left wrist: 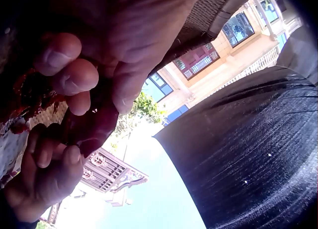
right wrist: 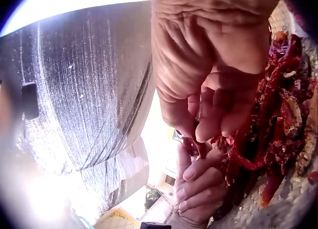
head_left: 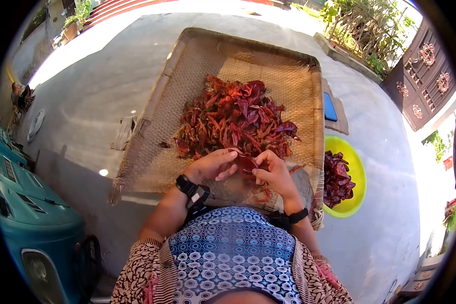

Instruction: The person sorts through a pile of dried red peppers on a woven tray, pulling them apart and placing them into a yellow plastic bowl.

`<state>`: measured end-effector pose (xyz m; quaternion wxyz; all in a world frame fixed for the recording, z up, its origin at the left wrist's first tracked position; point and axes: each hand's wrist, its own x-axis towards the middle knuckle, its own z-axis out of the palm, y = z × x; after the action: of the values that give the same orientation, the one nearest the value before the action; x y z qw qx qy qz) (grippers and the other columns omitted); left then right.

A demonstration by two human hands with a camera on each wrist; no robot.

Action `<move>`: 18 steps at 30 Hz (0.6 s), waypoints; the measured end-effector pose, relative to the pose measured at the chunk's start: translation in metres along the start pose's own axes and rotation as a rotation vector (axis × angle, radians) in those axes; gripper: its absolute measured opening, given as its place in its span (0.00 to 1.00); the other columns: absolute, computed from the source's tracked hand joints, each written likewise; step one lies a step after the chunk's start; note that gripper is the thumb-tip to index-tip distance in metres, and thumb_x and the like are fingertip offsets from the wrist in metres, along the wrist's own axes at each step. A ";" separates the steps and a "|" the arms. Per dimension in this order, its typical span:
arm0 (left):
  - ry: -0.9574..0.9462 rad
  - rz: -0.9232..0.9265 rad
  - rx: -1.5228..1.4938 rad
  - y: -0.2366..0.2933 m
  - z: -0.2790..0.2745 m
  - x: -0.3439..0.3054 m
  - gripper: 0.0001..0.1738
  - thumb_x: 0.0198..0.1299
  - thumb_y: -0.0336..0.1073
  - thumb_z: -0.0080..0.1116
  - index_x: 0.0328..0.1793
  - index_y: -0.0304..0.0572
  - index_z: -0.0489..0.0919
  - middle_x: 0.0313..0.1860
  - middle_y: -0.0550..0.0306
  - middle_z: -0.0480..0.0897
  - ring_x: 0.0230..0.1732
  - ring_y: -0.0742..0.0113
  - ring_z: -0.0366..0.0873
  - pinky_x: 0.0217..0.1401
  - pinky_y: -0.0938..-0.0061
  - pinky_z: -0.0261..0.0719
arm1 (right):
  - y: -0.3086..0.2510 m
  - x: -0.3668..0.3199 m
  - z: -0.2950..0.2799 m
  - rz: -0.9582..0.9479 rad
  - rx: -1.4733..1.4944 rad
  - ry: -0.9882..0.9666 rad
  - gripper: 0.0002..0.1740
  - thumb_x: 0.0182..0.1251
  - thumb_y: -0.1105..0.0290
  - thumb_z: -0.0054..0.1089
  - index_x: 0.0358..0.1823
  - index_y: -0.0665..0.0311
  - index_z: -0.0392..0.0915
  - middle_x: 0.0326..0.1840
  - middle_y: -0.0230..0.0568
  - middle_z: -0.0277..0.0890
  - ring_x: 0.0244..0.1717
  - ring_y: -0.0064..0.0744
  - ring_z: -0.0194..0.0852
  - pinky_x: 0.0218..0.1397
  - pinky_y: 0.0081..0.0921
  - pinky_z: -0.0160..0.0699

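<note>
Both hands hold one dark red dried pepper [head_left: 247,164] between them at the near side of a heap of dried red peppers [head_left: 233,114]. My left hand [head_left: 213,166] pinches its left side, and my right hand [head_left: 274,175] grips the right side with thumb and fingers. In the left wrist view the glossy pepper [left wrist: 92,130] spans from the left hand [left wrist: 134,45] to the right hand [left wrist: 49,177]. The right wrist view shows the right hand's [right wrist: 208,65] curled fingers meeting the left hand [right wrist: 201,184] at the pepper, with the heap [right wrist: 278,120] beside them.
The heap lies on a large woven tray [head_left: 157,121] with a raised rim. Right of it, a yellow-green basin [head_left: 358,175] holds dark red peppers [head_left: 338,177]. A blue phone-like object [head_left: 330,107] lies on cardboard [head_left: 339,124]. A teal machine [head_left: 40,215] stands at left.
</note>
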<state>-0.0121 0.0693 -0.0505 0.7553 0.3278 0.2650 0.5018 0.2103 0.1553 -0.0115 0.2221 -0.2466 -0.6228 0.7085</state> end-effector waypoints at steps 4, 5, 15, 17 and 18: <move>-0.051 0.005 0.061 0.000 0.008 0.002 0.24 0.72 0.47 0.51 0.66 0.40 0.68 0.34 0.54 0.79 0.18 0.80 0.70 0.14 0.87 0.66 | 0.006 -0.010 -0.017 0.035 0.053 0.109 0.11 0.62 0.82 0.60 0.40 0.61 0.69 0.36 0.32 0.76 0.26 0.20 0.75 0.30 0.19 0.73; -0.052 0.028 0.063 0.002 0.010 0.002 0.28 0.72 0.46 0.51 0.72 0.39 0.63 0.37 0.53 0.79 0.18 0.81 0.70 0.15 0.88 0.67 | 0.009 -0.012 -0.028 0.007 0.008 0.183 0.10 0.62 0.81 0.60 0.40 0.61 0.70 0.33 0.31 0.76 0.25 0.21 0.75 0.30 0.19 0.73; -0.014 0.163 -0.001 0.005 0.006 0.003 0.34 0.68 0.50 0.56 0.72 0.36 0.63 0.41 0.52 0.81 0.20 0.81 0.70 0.16 0.87 0.70 | -0.003 -0.038 -0.118 -0.371 0.794 0.651 0.11 0.69 0.70 0.59 0.51 0.57 0.74 0.43 0.30 0.79 0.32 0.18 0.71 0.35 0.19 0.73; -0.026 0.164 0.013 0.006 0.007 0.003 0.34 0.68 0.51 0.56 0.71 0.36 0.63 0.42 0.52 0.81 0.20 0.81 0.70 0.16 0.87 0.70 | -0.006 -0.026 -0.109 -0.249 0.629 0.690 0.15 0.70 0.68 0.59 0.55 0.58 0.73 0.46 0.31 0.78 0.32 0.17 0.72 0.36 0.19 0.75; -0.023 0.164 0.013 0.006 0.006 0.003 0.34 0.68 0.51 0.56 0.71 0.36 0.63 0.42 0.52 0.81 0.20 0.81 0.70 0.16 0.87 0.70 | -0.006 -0.018 -0.106 -0.177 0.343 0.682 0.16 0.69 0.68 0.60 0.56 0.59 0.73 0.49 0.34 0.77 0.35 0.20 0.73 0.38 0.22 0.76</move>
<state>-0.0104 0.0724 -0.0422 0.7125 0.3588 0.2319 0.5566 0.2909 0.2263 -0.0152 0.5145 -0.3725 -0.4045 0.6579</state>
